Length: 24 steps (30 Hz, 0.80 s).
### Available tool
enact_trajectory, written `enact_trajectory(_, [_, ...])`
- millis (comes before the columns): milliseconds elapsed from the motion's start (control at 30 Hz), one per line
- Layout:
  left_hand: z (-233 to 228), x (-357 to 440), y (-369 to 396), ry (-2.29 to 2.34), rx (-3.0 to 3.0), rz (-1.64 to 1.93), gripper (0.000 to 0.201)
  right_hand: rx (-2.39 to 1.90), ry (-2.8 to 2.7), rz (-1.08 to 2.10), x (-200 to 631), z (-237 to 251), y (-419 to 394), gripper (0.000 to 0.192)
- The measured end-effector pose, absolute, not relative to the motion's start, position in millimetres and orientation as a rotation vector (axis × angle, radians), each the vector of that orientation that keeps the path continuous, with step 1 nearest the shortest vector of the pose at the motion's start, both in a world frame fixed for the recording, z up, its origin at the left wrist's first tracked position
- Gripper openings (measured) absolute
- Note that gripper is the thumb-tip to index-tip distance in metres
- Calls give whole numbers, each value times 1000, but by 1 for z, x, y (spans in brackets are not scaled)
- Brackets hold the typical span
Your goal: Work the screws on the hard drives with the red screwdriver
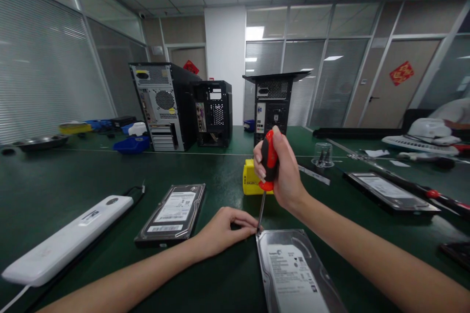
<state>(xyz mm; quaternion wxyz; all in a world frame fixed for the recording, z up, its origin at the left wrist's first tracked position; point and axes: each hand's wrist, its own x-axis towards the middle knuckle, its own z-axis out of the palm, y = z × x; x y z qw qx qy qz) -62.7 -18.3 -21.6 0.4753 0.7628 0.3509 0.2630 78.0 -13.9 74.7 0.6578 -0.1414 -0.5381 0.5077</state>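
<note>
My right hand (282, 166) is wrapped round the red and black handle of a screwdriver (270, 156), held nearly upright. Its shaft runs down to the far left corner of a silver hard drive (293, 274) lying label up on the table in front of me. With thumb and fingertips pinched together, my left hand (223, 230) is at that same corner, by the screwdriver's tip. Whether the pinch holds the tip, a screw or the drive's edge is too small to make out. Just behind the screwdriver stands a yellow block-shaped tool (251, 178), partly hidden by my right hand.
Left of my hands lie a second hard drive (172, 215) and a white power strip (69, 239) with a cord. Another drive (391, 190) and a clear cup (323, 155) are on the right. Computer cases (183, 107) stand at the back, near a blue tray (131, 145).
</note>
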Motion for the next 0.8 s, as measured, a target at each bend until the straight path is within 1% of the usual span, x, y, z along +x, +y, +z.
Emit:
enact_trajectory(267, [-22,-64,-18,870,1886,632,26,-271,-1170,1169,83,77,-9,46])
enact_trajectory(300, [-22,-64,-18,868,1881,631,26,-265,-1185,1165,83,77,-9,46])
enact_trajectory(467, [-21,-63,-19,856,1880,631,25,-279,-1266,1132,79,78,-14,37])
enact_trajectory(567, [-20,-63,-19,846,1884,637,25,-318,-1278,1132,78,78,-16,43])
enact_trajectory(800, [-21,-63,-19,861,1875,640,24,-248,-1228,1195,82,76,-8,50])
